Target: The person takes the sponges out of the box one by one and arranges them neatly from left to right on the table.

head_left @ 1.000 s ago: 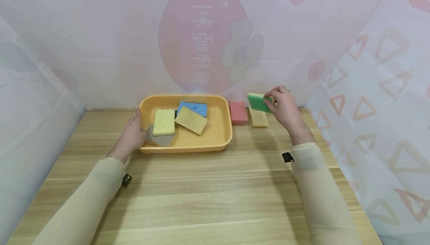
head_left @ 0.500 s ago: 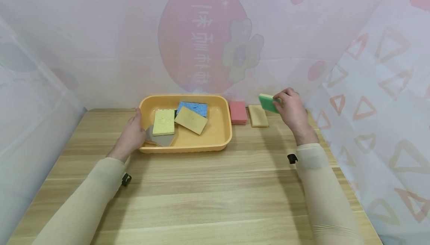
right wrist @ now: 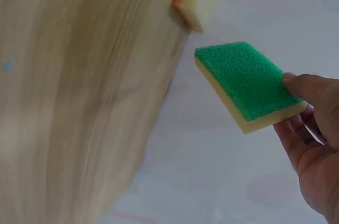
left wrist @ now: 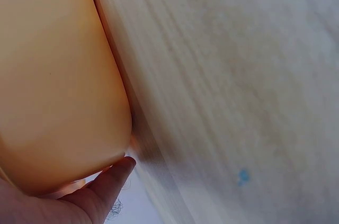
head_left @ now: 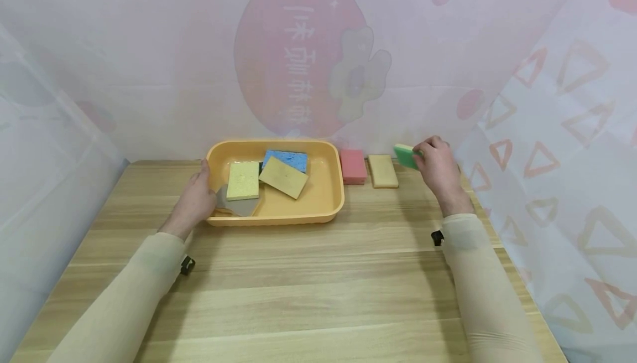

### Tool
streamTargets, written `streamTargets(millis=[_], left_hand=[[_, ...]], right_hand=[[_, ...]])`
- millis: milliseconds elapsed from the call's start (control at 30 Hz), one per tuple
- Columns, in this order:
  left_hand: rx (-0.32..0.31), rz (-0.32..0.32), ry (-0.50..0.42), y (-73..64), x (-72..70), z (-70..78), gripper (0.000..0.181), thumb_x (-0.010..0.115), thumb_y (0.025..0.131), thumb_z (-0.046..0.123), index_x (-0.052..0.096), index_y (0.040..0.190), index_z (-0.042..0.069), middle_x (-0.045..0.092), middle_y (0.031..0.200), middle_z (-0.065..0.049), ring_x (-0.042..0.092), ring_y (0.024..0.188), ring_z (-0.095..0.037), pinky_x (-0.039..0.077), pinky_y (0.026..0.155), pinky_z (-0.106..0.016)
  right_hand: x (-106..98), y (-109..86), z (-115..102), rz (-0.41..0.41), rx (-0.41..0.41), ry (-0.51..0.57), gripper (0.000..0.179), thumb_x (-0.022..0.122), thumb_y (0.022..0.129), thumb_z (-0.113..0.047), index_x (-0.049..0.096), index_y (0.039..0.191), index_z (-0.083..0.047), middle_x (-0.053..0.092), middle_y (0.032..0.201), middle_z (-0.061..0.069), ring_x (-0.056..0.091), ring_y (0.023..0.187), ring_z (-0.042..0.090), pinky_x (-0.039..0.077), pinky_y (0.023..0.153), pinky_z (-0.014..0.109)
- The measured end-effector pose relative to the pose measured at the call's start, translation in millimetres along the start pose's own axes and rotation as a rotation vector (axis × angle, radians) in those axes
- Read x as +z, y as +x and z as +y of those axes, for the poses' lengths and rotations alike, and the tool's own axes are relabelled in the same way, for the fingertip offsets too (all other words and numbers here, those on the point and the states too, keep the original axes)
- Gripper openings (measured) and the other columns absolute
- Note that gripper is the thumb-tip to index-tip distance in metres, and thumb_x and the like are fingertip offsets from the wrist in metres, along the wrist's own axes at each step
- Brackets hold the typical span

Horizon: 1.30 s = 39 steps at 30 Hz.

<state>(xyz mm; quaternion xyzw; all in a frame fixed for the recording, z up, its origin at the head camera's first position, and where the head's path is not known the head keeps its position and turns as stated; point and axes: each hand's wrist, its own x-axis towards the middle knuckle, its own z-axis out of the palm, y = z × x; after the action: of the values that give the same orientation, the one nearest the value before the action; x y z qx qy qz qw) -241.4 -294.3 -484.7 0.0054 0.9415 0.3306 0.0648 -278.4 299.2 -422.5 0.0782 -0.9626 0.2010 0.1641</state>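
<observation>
Progress, by judgement: handling partway along; two pieces lie on the table [head_left: 308,291] outside the tray [head_left: 278,221], in a short row toward the back edge; a red sponge [head_left: 354,166] just beside the tray's right end; a cream sponge [head_left: 383,171] next to it, a narrow gap between; one further piece, the green-faced sponge [right wrist: 243,78], aloft and not yet set down; the remaining pieces lie loose in the tray, none of them in a hand.

Right hand [head_left: 438,166]: closed in a pinch on the green-faced sponge; thumb over the green face, other fingers beneath its pale layer; sponge tilted, held clear of the table, to the right of the cream sponge.

Left hand [head_left: 194,200]: at the tray's left end, touching it; in the left wrist view one digit reaches the tray's lower corner; whether the hand grips the tray or merely rests against it cannot be told.

Container, one: tray, orange-yellow, shallow, rounded corners, standing on the table; contents: a yellow sponge [head_left: 243,180], lying partly over a flat grey piece [head_left: 241,208]; a tan sponge [head_left: 285,179], slanted, overlapping a blue sponge [head_left: 293,160] at the back; a dark edge [head_left: 260,167] between yellow and blue, mostly hidden, not identifiable; tray floor bare toward the right end.
</observation>
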Motion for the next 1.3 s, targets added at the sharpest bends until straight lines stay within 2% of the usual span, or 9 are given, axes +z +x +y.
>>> streamTargets(millis=[400,667,833,1133,1300], left_hand=[[-0.003,-0.002,-0.002,1.6,0.1,-1.4,0.097,0.040,0.108,-0.005,-0.023,0.182,0.001,0.014,0.186,-0.048,0.018,0.175,-0.067,0.018,0.145,-0.080],[-0.003,0.000,0.004,0.3,-0.5,0.3,0.096,0.040,0.108,-0.004,-0.022,0.182,0.000,0.015,0.186,-0.049,0.020,0.175,-0.068,0.020,0.144,-0.080],[-0.004,-0.001,0.003,0.0,-0.8,0.8,0.096,0.041,0.109,-0.003,-0.022,0.182,0.000,0.015,0.186,-0.049,0.019,0.175,-0.068,0.019,0.144,-0.080],[-0.004,0.003,0.000,-0.7,-0.5,1.6,0.095,0.041,0.109,-0.003,-0.021,0.181,-0.001,0.016,0.185,-0.049,0.021,0.175,-0.067,0.021,0.144,-0.080],[-0.011,-0.007,-0.010,-0.8,-0.8,0.7,0.097,0.042,0.110,-0.003,-0.024,0.181,0.003,0.012,0.187,-0.047,0.018,0.176,-0.067,0.018,0.144,-0.080]], right_hand=[[12.1,-3.9,17.6,0.018,-0.024,-0.074,0.021,0.074,0.113,-0.001,0.080,0.130,0.009,0.069,0.135,0.031,0.066,0.123,0.054,0.067,0.101,0.070],[17.0,-7.7,22.8,-0.002,-0.033,-0.093,0.021,0.076,0.111,0.001,0.080,0.130,0.008,0.071,0.137,0.030,0.067,0.124,0.053,0.066,0.103,0.068],[20.3,-9.9,23.0,-0.058,-0.046,-0.106,0.023,0.078,0.109,0.001,0.080,0.130,0.007,0.075,0.140,0.030,0.071,0.128,0.053,0.066,0.108,0.068],[27.4,-8.8,21.0,-0.223,-0.050,-0.145,0.028,0.078,0.110,-0.003,0.079,0.137,0.004,0.078,0.147,0.027,0.071,0.140,0.051,0.059,0.124,0.067],[31.5,-6.9,22.1,-0.274,-0.056,-0.136,0.030,0.078,0.110,-0.003,0.079,0.139,0.003,0.079,0.147,0.026,0.073,0.139,0.050,0.061,0.122,0.066]])
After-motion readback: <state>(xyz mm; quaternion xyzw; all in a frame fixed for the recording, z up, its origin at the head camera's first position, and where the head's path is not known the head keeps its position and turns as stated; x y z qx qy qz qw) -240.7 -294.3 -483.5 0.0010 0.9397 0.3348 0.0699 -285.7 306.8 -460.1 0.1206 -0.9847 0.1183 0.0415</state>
